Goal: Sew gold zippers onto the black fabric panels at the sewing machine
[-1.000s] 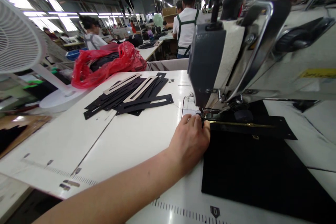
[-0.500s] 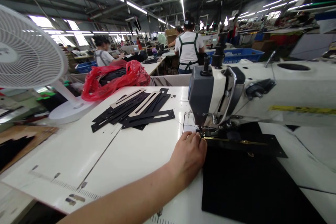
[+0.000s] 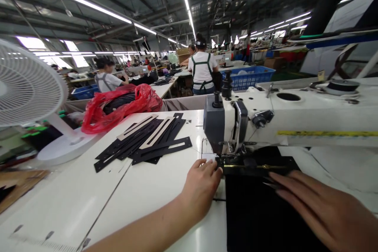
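A worker's left hand (image 3: 201, 187) rests on the white desk (image 3: 147, 189) at the near left corner of a black fabric panel (image 3: 256, 212), fingertips (image 3: 214, 165) curled against the fabric's edge just in front of the needle area of an industrial sewing machine (image 3: 283, 122); whether that grip pinches the cloth or only presses it cannot be told. The right hand (image 3: 321, 208) lies flat and open on the same panel, fingers spread toward the machine, grasping nothing. A brass-coloured zipper (image 3: 260, 166) runs along the panel's far edge, beneath the machine's arm. To the left on the desk lies a fanned heap of black slotted strips (image 3: 147, 141), with a red plastic bag (image 3: 121, 104) behind them and a white fan (image 3: 29, 86) at the desk's left edge. Beyond, a person in a white shirt and green apron straps (image 3: 202, 69) stands facing away among rows of workstations under strip lights.
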Motion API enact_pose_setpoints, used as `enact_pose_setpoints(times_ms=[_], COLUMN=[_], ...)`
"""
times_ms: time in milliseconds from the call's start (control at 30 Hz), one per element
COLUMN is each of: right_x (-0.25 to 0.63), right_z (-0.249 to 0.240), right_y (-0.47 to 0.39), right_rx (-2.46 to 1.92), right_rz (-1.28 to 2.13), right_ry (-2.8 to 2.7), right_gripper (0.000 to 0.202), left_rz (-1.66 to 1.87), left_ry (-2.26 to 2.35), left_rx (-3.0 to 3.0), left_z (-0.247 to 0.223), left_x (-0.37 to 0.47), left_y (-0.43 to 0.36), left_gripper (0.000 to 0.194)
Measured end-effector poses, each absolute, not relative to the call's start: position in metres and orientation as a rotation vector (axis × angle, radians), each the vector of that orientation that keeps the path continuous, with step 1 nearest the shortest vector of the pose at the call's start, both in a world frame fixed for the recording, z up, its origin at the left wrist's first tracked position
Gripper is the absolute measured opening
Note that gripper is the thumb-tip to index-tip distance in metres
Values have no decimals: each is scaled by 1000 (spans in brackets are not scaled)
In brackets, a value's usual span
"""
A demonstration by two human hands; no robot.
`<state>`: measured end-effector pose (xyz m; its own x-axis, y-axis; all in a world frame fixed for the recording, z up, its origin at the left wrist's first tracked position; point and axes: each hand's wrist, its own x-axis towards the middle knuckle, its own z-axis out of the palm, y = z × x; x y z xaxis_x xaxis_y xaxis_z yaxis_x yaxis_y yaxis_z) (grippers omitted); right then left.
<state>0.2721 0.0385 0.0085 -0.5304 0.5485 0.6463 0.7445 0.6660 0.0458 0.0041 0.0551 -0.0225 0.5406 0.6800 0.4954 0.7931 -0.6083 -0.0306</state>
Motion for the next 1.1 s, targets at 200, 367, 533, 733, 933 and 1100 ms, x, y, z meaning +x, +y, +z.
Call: enact_pose_setpoints(times_ms=[200, 367, 533, 733, 933, 1100], right_x=[218, 210, 205, 200, 201, 204], right_z=[2, -4, 1, 5, -2, -3], right_y=[92, 94, 93, 93, 94, 96], right_rx=[-966, -1000, -1026, -1064, -1014, -997], right_rz=[-299, -117, -28, 5, 43, 169], right_ry=[-2530, -2516, -2499, -2582, -2570, -2486], right_gripper=[35, 29, 30, 25, 25, 28], left_rz=[-714, -748, -838, -942, -1088, -1123], left_ry=[-1154, -1169, -1202, -1236, -1292, -1242], left_rx=[-2496, -2533, -2522, -2502, -2537, -2530], left_z=[-25, -26, -29, -32, -30, -29], left_x=[3, 2, 1, 1, 3, 4], left_y=[58, 58, 58, 59, 60, 62], left_gripper=[20, 24, 26, 26, 22, 22])
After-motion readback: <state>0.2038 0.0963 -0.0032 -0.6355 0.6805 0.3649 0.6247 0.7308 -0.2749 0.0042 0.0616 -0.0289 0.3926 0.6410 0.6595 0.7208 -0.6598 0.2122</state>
